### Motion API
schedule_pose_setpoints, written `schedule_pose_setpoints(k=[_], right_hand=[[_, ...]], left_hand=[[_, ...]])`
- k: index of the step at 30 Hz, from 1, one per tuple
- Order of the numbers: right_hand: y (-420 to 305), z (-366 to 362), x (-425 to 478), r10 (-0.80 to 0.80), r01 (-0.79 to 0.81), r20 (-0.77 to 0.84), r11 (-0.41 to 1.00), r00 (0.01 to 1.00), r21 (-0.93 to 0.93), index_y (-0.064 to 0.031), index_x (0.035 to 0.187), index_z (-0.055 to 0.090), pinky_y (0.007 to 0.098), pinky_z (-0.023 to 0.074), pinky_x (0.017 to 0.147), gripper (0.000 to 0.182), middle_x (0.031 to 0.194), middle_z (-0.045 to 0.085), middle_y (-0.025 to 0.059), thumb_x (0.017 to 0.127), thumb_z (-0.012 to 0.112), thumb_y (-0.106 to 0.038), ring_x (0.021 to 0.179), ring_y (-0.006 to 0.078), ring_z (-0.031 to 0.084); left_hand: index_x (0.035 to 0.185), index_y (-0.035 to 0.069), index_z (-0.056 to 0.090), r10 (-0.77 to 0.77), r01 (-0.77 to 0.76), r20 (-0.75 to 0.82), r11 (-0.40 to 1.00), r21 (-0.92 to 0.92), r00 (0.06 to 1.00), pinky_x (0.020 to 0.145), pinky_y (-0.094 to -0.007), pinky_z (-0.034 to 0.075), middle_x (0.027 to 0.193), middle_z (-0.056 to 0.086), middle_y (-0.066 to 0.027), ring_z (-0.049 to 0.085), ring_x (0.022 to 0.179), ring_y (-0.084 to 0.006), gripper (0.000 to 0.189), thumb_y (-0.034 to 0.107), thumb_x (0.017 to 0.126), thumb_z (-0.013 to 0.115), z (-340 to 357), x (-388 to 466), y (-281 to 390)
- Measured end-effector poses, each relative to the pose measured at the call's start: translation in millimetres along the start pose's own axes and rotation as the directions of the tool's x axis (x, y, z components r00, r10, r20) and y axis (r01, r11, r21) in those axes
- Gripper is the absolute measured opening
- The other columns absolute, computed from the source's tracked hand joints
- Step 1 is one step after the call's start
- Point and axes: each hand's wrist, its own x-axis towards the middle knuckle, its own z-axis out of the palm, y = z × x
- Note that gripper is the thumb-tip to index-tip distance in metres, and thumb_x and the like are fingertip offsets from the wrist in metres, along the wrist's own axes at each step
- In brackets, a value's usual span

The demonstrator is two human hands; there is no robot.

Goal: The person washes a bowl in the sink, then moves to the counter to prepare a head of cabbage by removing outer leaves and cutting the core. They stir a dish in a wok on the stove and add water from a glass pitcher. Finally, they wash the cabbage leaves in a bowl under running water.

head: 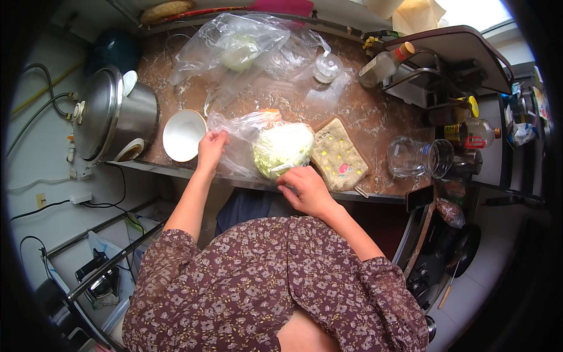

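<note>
A cut cabbage (283,145), pale green and white, lies in a clear plastic bag (237,132) near the counter's front edge. The bag's loose end spreads left, and my left hand (212,149) pinches it between thumb and fingers. My right hand (303,189) is at the cabbage's near side, its bent fingers on the bag's edge; how firmly they grip is hidden. Something orange (269,115), perhaps a carrot, shows behind the cabbage under the plastic. Just left of my left hand stands a white bowl (184,136). Right of the cabbage lies a beige cloth pad (339,156) with coloured dots.
A large metal pot (118,116) stands at the left. Farther back lie another clear plastic bag (259,35) with a pale green vegetable inside and a small glass lid (327,68). On the right are a glass jug (418,157), a glass bottle (385,66) and a phone (419,198) at the counter's edge.
</note>
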Motion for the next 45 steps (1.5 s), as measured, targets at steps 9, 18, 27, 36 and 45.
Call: schedule_pose_setpoints(k=[9,18,27,36,45], right_hand=[[-22,3,30,-0.118,0.115,-0.137,0.993,0.983,-0.03,-0.0092,0.114,0.057,0.0455,0.0378,0.098,0.036,0.117,0.054,0.0108,0.08,0.067,-0.017,0.112,0.0316,0.049],[30,-1,29,0.391,-0.439,-0.327,0.894,0.861,-0.087,-0.0051,0.137,0.038,0.0494,0.0142,0.113,0.051,0.142,0.036,0.019,0.098,0.037,-0.037,0.135,0.0371,0.028],[105,-13,10,0.583,-0.619,-0.279,0.783,0.763,-0.059,-0.0057,0.137,0.042,0.0575,0.014,0.11,0.059,0.148,0.031,0.0153,0.091,0.046,-0.043,0.137,0.0391,0.022],[118,-16,7,0.576,-0.703,-0.414,0.648,0.705,-0.294,-0.0079,0.135,0.042,0.0537,0.0158,0.112,0.065,0.146,0.031,0.0182,0.074,0.064,-0.015,0.137,0.036,0.024],[127,-15,11,0.461,-0.68,-0.573,0.688,0.678,-0.251,-0.0085,0.131,0.046,0.0452,0.0341,0.093,0.06,0.119,0.055,0.0132,0.073,0.059,-0.006,0.11,0.0299,0.051]], left_hand=[[0.107,0.004,0.051,0.015,0.069,0.265,0.95,-0.306,0.964,0.065,-0.0227,0.046,0.096,0.069,-0.0071,0.061,0.072,-0.0116,0.039,0.041,0.098,0.041,39,-6,86],[0.128,0.007,0.045,0.211,-0.024,0.39,0.901,-0.432,0.896,0.087,-0.0293,0.044,0.119,0.059,-0.0043,0.06,0.099,-0.0153,0.037,0.024,0.095,0.049,82,8,107],[0.133,0.002,0.042,0.015,-0.021,0.499,1.0,0.007,0.867,0.076,-0.0238,0.046,0.112,0.063,-0.0064,0.057,0.084,-0.0076,0.047,0.026,0.094,0.053,73,29,93],[0.107,0.002,0.063,0.193,-0.346,0.63,0.93,0.128,0.752,0.074,-0.0285,0.047,0.093,0.066,-0.0085,0.059,0.078,-0.0149,0.03,0.025,0.089,0.059,77,-42,95],[0.105,-0.003,0.055,0.398,-0.655,0.551,0.197,0.73,0.734,0.087,-0.0428,0.042,0.106,0.056,-0.0187,0.055,0.102,-0.0321,0.07,0.049,0.064,0.076,139,-53,87]])
